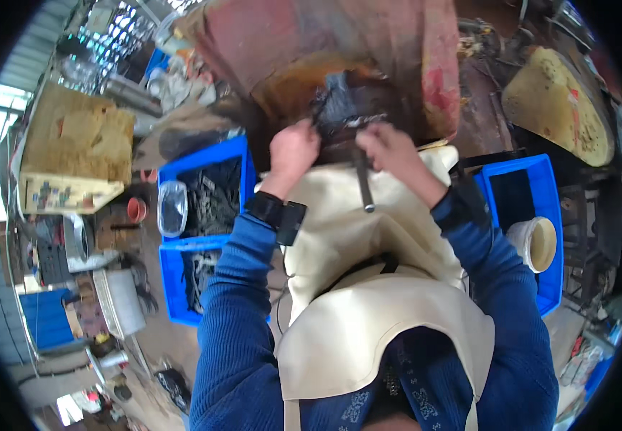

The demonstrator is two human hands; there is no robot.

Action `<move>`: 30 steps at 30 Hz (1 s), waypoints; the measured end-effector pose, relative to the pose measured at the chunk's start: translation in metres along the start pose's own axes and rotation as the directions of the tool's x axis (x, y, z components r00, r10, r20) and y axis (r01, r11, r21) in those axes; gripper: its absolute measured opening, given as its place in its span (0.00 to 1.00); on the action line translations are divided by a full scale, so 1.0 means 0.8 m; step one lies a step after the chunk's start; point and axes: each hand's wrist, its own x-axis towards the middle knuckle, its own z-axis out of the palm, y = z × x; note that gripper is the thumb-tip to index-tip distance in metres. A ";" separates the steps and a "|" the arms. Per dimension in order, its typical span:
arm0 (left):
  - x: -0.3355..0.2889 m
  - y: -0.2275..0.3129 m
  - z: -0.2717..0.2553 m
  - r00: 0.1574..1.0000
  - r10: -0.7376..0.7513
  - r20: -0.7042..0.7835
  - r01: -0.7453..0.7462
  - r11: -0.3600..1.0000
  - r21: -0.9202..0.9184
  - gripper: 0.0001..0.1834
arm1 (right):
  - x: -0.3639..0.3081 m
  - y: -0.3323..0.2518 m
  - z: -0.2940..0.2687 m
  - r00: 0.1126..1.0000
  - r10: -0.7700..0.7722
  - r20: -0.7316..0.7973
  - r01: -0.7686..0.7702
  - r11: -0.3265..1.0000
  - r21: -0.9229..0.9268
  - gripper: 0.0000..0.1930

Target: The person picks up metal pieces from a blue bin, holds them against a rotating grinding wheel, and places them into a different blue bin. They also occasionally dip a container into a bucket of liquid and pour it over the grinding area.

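My left hand (295, 154) is closed, with its fingertips by a dark, shiny lump of material (338, 104) in front of me. What it grips, if anything, is hidden. My right hand (388, 149) is closed around a dark rod (364, 183), which points down toward my lap and ends in a lighter tip. The rod's upper end is hidden by my fingers. Behind both hands stands a rusty, reddish-brown sheet-like cover (354, 36), with a brown hollow under it around the lump. A cream apron (382, 359) covers my chest and lap.
On my left stand two blue crates (245, 154) with dark strip-like pieces and a clear plastic tub (173, 208). At my right is another blue crate (556, 187) with a cream bucket (545, 244). A wooden box (77, 133) stands far left; a pale worn board (551, 104) leans far right.
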 end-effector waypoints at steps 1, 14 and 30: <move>-0.012 0.029 -0.009 0.986 0.102 -0.131 -0.110 0.992 -0.056 0.05 | 0.011 -0.003 0.010 0.998 -0.024 0.053 0.024 1.000 0.007 0.28; -0.176 -0.153 -0.103 0.787 -0.568 -0.241 0.585 0.811 -0.004 0.10 | 0.099 0.074 -0.057 0.849 -0.454 -0.272 0.230 0.779 -0.583 0.20; -0.294 -0.392 0.037 0.660 -0.709 0.248 0.558 0.684 0.470 0.13 | 0.106 0.090 -0.084 0.992 0.117 0.042 -0.123 0.964 0.234 0.09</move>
